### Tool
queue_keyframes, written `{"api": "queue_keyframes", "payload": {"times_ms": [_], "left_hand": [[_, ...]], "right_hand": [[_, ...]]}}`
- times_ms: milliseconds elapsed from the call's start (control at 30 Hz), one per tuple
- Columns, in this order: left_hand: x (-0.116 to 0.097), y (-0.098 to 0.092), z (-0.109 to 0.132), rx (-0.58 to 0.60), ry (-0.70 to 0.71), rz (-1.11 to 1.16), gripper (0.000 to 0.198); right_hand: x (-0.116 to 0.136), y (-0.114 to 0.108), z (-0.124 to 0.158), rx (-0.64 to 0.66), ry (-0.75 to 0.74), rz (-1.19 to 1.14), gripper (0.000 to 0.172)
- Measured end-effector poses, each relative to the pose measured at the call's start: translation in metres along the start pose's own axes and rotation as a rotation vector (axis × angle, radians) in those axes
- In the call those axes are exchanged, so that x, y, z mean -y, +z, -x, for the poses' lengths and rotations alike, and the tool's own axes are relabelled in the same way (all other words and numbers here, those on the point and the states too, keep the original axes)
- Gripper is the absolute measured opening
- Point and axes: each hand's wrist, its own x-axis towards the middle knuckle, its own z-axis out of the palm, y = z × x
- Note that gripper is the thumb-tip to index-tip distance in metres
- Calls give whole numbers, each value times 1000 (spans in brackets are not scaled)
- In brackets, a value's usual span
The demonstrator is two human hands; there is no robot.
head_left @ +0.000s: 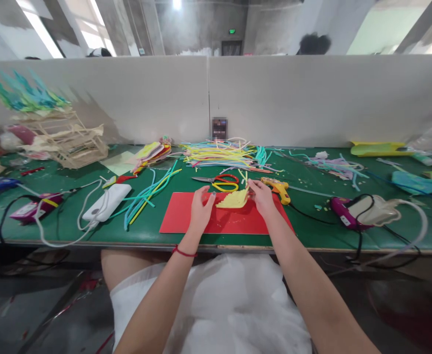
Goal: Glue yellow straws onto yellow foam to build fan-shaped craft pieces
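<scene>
At our bench (312,223), our right hand (262,196) pinches a yellow foam piece (233,199) on the red sheet (179,220), left hand (201,207) open, fingertips touching it (scissors (219,179) and glue gun (277,189) just behind).

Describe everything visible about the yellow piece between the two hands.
The yellow piece is flat and fan-shaped, with a jagged, ribbed edge, and looks like soft foam or paper. It lies on the red sheet near the sheet's far edge, on the green table. The right hand pinches its right end with the fingers. The left hand rests open on the sheet at its left end; whether it touches the piece is unclear.
</scene>
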Motion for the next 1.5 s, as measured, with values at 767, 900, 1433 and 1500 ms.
{"api": "queue_keyframes", "payload": {"times_ms": [767, 900, 1433, 1500], "left_hand": [[-19, 2, 7, 307, 100, -163, 26], [-22, 11, 8, 259, -23, -120, 23], [-26, 24, -3, 60, -523, 506, 17], [-25, 23, -2, 49, -486, 453, 17]], "right_hand": [[7, 2, 3, 14, 109, -287, 33], [7, 2, 1, 2, 86, -285, 32], [10, 8, 14, 230, 14, -45, 43], [10, 8, 14, 239, 10, -31, 43]]}}
